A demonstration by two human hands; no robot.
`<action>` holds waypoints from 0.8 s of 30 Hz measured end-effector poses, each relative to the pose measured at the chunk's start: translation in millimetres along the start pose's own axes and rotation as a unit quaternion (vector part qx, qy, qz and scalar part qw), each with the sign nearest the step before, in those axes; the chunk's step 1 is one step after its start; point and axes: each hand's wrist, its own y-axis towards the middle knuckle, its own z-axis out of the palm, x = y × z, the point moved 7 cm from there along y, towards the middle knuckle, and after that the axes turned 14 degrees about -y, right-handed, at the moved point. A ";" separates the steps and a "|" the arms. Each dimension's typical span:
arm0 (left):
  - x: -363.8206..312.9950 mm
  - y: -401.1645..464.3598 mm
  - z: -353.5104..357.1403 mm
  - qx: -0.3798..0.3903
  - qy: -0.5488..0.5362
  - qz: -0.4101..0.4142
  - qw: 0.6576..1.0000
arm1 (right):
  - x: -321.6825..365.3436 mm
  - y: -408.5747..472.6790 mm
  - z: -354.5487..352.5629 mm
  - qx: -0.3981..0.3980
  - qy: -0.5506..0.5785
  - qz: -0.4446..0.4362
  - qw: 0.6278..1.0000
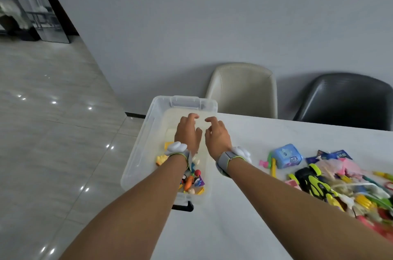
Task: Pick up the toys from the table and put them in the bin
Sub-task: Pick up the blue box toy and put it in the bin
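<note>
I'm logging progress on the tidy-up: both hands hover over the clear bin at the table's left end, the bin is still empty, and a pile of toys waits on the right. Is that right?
Not quite: the bin is not empty. The head view shows several small toys already lying at its near end. The rest holds: left hand and right hand hover over it, and the toy pile waits on the right.

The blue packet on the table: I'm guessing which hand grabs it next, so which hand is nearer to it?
Right. The right hand hovers at the bin's right edge, with the blue packet off to its right. The left hand is over the bin, farther away.
</note>
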 end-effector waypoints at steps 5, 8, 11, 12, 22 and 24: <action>-45.9 -4.4 35.0 -0.022 -0.047 0.006 0.999 | -58.4 -9.4 -18.5 -0.009 -0.044 0.077 0.996; -61.4 -8.1 57.8 0.002 -0.050 0.013 0.999 | -92.9 -18.4 -19.0 0.016 -0.075 0.116 0.990; -71.4 -14.1 99.1 0.067 -0.046 0.003 0.997 | -141.9 -31.5 -25.0 0.042 -0.103 0.150 0.982; -68.1 -17.1 107.5 0.089 -0.039 -0.006 0.995 | -150.6 -35.1 -24.4 0.050 -0.110 0.156 0.980; -35.3 -54.8 230.1 0.250 0.040 -0.088 0.963 | -277.5 -48.3 -47.3 0.047 -0.154 0.248 0.955; -28.8 -58.9 249.7 0.272 0.070 -0.102 0.954 | -298.2 -46.5 -47.8 0.045 -0.169 0.261 0.949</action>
